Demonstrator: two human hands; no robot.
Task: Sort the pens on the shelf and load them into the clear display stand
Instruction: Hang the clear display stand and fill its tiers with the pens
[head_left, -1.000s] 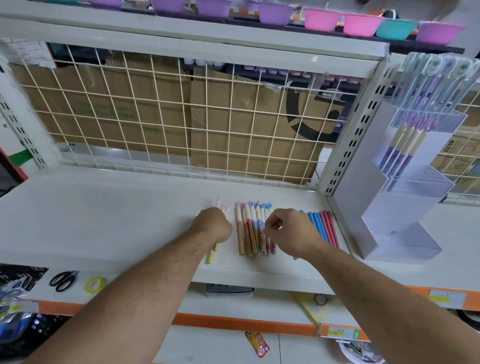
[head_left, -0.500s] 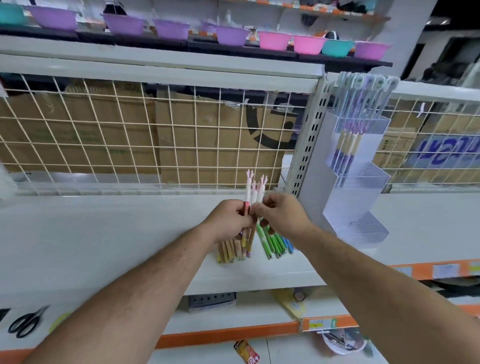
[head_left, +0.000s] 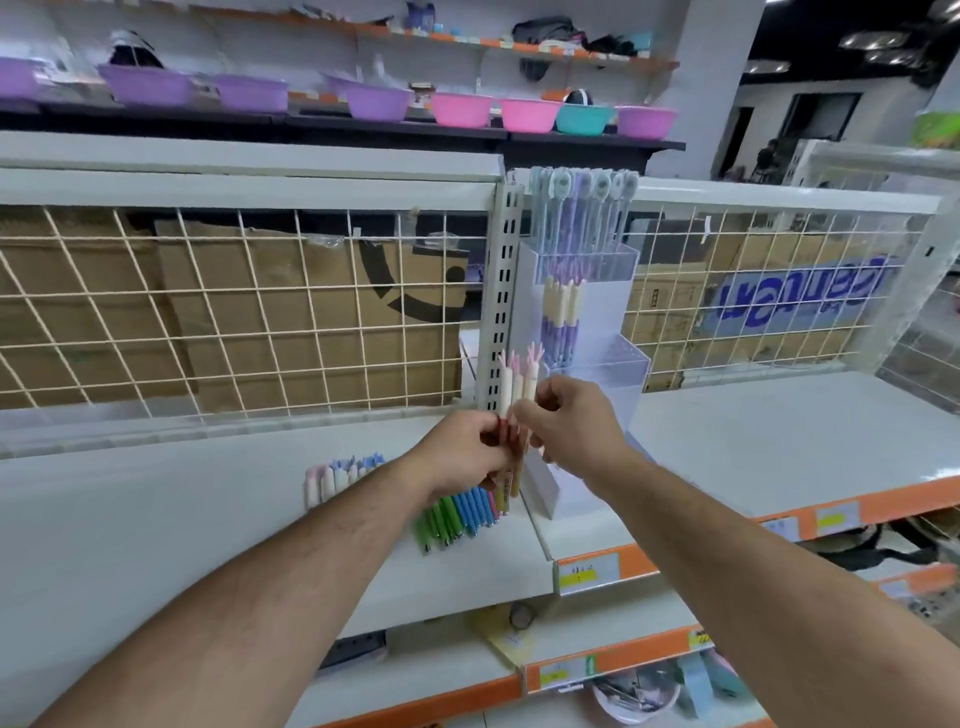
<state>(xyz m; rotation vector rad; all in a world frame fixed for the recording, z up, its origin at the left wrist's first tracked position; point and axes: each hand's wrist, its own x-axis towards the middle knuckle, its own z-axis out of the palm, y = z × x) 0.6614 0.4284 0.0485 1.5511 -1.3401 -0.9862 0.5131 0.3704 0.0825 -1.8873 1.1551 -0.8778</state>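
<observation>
Left hand (head_left: 462, 457) and right hand (head_left: 571, 421) both pinch upright pen bundle (head_left: 517, 382), frame centre, just left of clear display stand (head_left: 610, 306).

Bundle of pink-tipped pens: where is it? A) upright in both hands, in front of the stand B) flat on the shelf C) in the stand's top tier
A: the left hand grips the bundle of pens low, the right hand pinches it higher, tips up.

Bare shelf (head_left: 779, 441) right of display stand (head_left: 587, 306); wire grid (head_left: 234, 312) behind, upright post (head_left: 501, 291) alongside.
</observation>
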